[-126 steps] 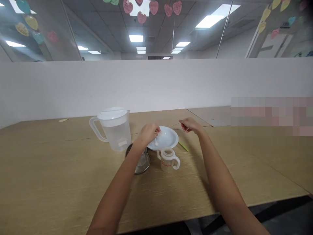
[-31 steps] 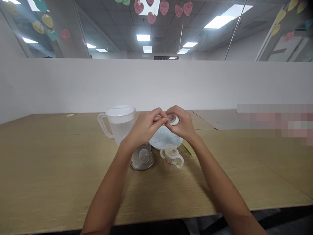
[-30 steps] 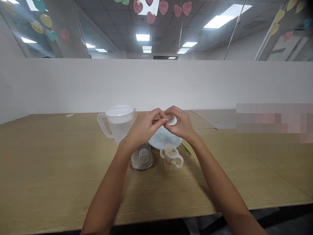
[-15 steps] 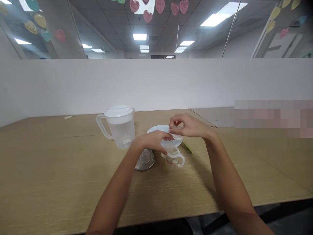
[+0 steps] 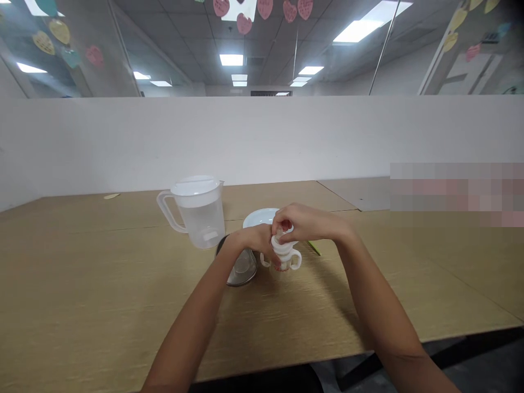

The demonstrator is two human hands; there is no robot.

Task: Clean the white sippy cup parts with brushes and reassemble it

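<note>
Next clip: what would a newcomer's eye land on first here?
Both hands meet mid-table over a small two-handled baby bottle: the left hand steadies it while the right hand sets a white cap on top. A clear lidded jug stands to the left, a white plate just behind.

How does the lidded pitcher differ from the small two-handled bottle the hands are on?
The pitcher is much bigger than the bottle. The pitcher has one handle, on its left; the bottle has a loop handle on each side. The pitcher stands untouched, while the left hand grips the bottle and the right hand holds the white cap at its top. Both are translucent plastic, upright on the table.
</note>
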